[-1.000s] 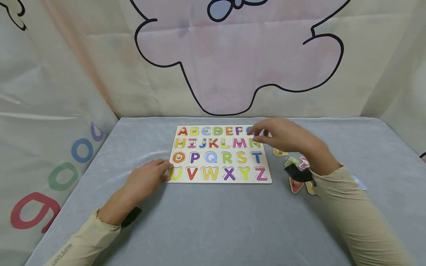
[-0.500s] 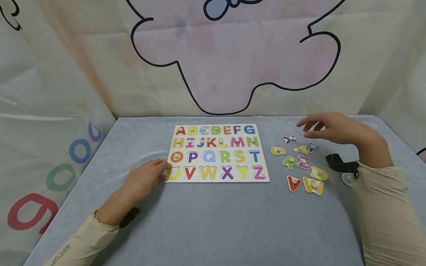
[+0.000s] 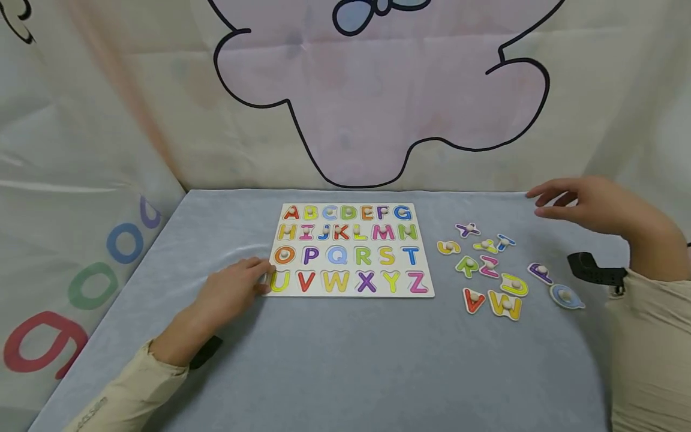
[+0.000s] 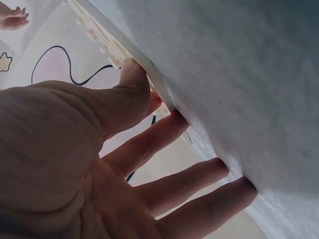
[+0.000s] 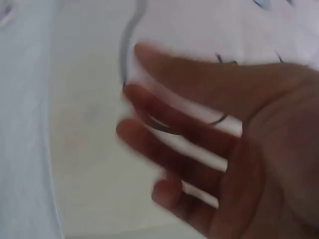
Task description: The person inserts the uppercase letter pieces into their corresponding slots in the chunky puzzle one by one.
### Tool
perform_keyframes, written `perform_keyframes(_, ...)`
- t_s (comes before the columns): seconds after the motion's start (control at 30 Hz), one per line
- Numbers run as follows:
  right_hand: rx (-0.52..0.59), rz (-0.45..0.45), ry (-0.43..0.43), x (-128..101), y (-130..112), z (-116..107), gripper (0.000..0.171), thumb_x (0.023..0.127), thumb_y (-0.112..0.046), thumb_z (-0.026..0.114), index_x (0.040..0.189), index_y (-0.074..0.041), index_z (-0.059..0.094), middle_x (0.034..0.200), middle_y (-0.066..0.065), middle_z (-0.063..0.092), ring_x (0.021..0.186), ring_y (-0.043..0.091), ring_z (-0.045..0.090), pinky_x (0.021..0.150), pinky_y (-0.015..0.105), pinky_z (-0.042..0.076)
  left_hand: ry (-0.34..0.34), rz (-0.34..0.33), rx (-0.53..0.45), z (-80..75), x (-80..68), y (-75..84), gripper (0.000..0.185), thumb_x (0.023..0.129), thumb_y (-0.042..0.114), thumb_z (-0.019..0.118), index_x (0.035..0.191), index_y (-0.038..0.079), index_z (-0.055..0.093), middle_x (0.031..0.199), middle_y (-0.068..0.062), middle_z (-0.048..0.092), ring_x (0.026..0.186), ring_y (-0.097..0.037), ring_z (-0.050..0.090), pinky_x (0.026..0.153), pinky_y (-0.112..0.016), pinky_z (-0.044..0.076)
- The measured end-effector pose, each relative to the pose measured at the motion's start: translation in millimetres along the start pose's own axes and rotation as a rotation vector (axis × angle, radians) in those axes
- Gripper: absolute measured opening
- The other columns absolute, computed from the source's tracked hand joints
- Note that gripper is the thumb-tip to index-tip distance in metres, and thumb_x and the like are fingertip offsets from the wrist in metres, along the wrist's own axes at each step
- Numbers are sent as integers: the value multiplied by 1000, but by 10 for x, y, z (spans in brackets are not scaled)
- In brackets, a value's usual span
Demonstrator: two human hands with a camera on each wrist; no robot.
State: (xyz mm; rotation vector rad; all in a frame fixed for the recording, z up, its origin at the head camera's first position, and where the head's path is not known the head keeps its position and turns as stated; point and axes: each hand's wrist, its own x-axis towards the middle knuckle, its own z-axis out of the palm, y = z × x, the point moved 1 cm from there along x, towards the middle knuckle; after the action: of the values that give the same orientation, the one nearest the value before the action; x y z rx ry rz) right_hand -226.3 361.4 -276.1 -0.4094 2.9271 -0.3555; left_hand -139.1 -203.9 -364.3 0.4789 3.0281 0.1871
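A white alphabet puzzle board [image 3: 351,242] lies on the blue-grey cloth, with coloured letters in rows. Knobbed letter pieces fill its upper two rows, and the O piece [image 3: 284,255] sits in the third. My left hand [image 3: 232,294] rests at the board's lower left corner. In the left wrist view its thumb [image 4: 133,74] touches the board's edge, while the other fingers reach down to the cloth, fairly straight. Raised over the far right of the table, my right hand [image 3: 599,207] holds nothing. Its fingers look loosely bent and blurred in the right wrist view.
Several loose knobbed letters lie right of the board, among them a red V [image 3: 473,300], a yellow W [image 3: 505,305], a green R [image 3: 466,266] and a pink Z [image 3: 489,266]. A purple P [image 3: 540,273] and a blue Q [image 3: 566,296] lie farther right. A printed curtain [image 3: 162,108] hangs behind the table.
My right hand has moved away from the board's upper right corner to the far right, uncovering the blue G and the loose letters. My left hand stays at the board's corner.
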Motion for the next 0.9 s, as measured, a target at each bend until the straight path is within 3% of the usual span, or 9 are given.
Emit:
perform_keyframes(0.07,7,-63,-67,-61,80,94,25,89,-24,75,114,-20,72,102,-7,72,80,-14,54,67,20,48,-10,4,2,-10,7,10,31,87,16,77,117,13,68,120,-9,68,103,-28,64,73,-44,56)
perform_keyframes(0.2,122,-161,-324,-122,289,339,15,87,-18,76,102,-17,74,98,-15,71,83,-5,58,70,20,50,-29,0,8,-4,23,26,32,86,17,77,117,12,68,120,-10,68,101,-27,64,74,-43,56)
perform_keyframes(0.27,178,-168,-429,-98,360,406,16,87,-17,76,103,-14,74,100,-13,71,85,-3,57,71,20,51,-34,-6,3,-2,19,24,33,86,17,77,118,13,68,120,-10,68,100,-27,64,74,-44,56)
perform_keyframes(0.33,192,-139,-479,-68,403,459,19,87,-18,76,104,-13,74,102,-12,72,86,-4,56,73,20,51,-36,-7,3,-3,16,21,33,87,18,77,118,13,68,120,-10,68,100,-27,64,74,-43,56)
perform_keyframes(0.53,192,-50,-504,-40,443,545,22,83,-21,79,103,-14,73,93,-7,68,80,-1,54,70,20,48,-18,-2,4,-13,21,16,31,87,16,76,117,14,68,120,-8,68,102,-26,65,71,-42,55)
perform_keyframes(0.63,176,-46,-506,-46,448,566,23,82,-22,80,101,-15,71,91,-6,66,79,-1,53,69,20,47,-19,-1,-1,-27,20,22,31,88,16,75,118,14,68,121,-8,68,104,-28,65,71,-43,55)
perform_keyframes(0.9,100,-31,-385,-11,404,586,17,86,-22,77,100,-16,69,89,-6,63,79,0,51,68,21,45,-23,-9,-5,-19,9,26,30,88,16,75,118,15,69,121,-8,68,104,-27,65,71,-42,55)
